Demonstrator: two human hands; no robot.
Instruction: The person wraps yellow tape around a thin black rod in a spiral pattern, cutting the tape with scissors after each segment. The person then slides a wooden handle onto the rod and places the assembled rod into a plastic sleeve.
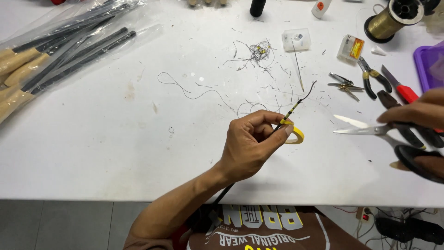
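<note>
Left hand (252,143) pinches rod (296,105) and seemingly tape roll (296,134); right hand (416,113) grips scissors (384,132).

The left hand (252,141) hovers mid-frame, forearm bare and angled up from below, fingers curled, thumb and forefinger pinched in a tight grip. The right hand (416,113) enters from the right edge, fingers closed.

Scissors (370,130) right of tape roll (296,134)

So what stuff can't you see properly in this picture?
- Right hand: head view, cut off by the right edge.
- Scissors: handles partly hidden by that hand.
- Thin black rod: middle hidden in the left hand.
- Purple tray: cut off at the edge.
</note>
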